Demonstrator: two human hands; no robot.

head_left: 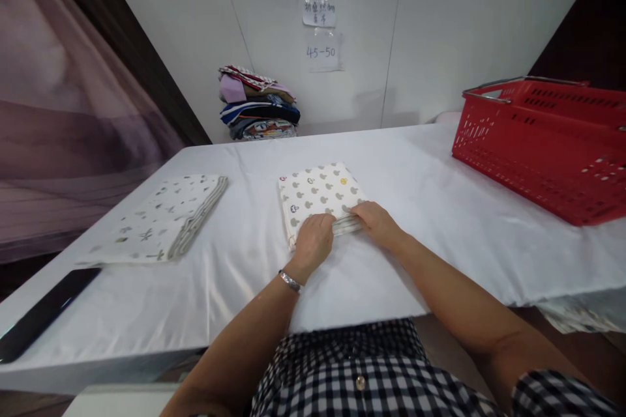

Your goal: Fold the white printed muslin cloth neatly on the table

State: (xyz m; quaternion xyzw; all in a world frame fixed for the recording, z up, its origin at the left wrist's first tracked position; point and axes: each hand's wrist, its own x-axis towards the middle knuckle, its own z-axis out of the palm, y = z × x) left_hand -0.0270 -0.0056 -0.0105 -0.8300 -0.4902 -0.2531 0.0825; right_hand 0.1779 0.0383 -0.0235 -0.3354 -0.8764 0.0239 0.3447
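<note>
Both hands [313, 242] [375, 221] on folded cloth [317, 194]

Bright, even light, soft shadows; wide-angle bending at the edges.

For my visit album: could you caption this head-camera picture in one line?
Both hands, left hand and right hand, grip the near edge of a folded patterned cloth on a white table.
</note>
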